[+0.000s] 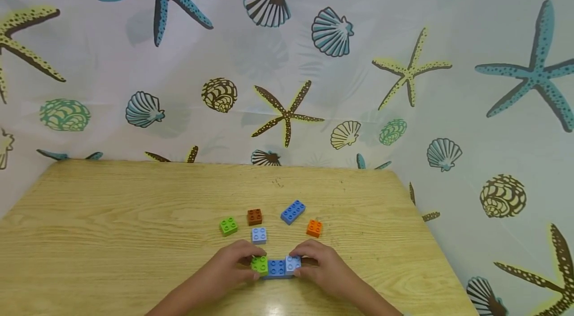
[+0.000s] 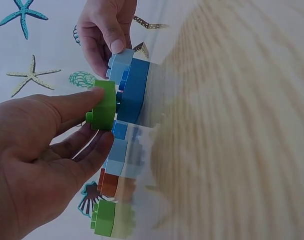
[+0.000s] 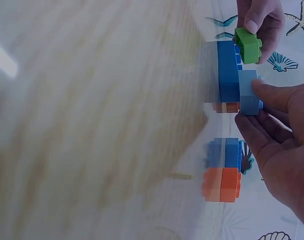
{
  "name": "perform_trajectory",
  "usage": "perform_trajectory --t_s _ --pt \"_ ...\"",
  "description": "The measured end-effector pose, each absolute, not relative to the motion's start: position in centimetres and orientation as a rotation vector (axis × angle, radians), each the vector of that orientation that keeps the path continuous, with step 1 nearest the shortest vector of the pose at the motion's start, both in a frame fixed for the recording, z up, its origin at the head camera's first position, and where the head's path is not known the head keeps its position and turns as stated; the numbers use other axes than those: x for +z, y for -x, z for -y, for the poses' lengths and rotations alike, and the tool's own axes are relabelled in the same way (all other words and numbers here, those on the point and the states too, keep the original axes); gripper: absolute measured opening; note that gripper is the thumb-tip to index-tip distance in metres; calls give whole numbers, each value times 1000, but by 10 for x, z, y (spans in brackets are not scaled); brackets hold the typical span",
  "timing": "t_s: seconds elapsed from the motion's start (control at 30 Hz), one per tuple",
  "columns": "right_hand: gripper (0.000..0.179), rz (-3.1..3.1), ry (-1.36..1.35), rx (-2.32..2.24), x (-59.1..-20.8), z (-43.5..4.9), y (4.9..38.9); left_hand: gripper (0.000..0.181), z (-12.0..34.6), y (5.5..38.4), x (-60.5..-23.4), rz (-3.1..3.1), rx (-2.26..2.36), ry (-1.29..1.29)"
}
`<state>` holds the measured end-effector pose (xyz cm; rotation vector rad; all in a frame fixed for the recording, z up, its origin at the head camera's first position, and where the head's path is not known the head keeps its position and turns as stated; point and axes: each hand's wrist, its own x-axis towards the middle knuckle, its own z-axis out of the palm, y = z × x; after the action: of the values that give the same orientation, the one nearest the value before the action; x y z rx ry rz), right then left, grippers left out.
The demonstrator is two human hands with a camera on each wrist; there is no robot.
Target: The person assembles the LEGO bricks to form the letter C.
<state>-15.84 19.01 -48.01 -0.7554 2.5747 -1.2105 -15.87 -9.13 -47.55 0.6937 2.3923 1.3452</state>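
Observation:
A long blue toy building brick lies on the table, its studs showing between my two hands. My left hand pinches a square green brick between thumb and fingers over the blue brick's left end. In the right wrist view this green brick sits slightly tilted, right at the blue studs. At the opposite end, my right hand grips a square light blue brick by its sides, on top of the long brick. The fingers' far sides are partly hidden.
Behind the hands on the wooden table lie another light blue brick, a green brick, a brown brick, a long blue brick and an orange brick. A shell-patterned curtain hangs behind.

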Motion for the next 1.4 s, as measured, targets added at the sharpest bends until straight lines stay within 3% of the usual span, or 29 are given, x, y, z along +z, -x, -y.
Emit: perform_trajectory --t_s 1.0,1.4 --pt "26 -2541 721 -1242 -482 -190 159 40 80 162 -476 -2508 1228 -753" --pt "27 -2544 703 -1215 -479 -190 159 39 96 167 -472 -2398 1389 -548"
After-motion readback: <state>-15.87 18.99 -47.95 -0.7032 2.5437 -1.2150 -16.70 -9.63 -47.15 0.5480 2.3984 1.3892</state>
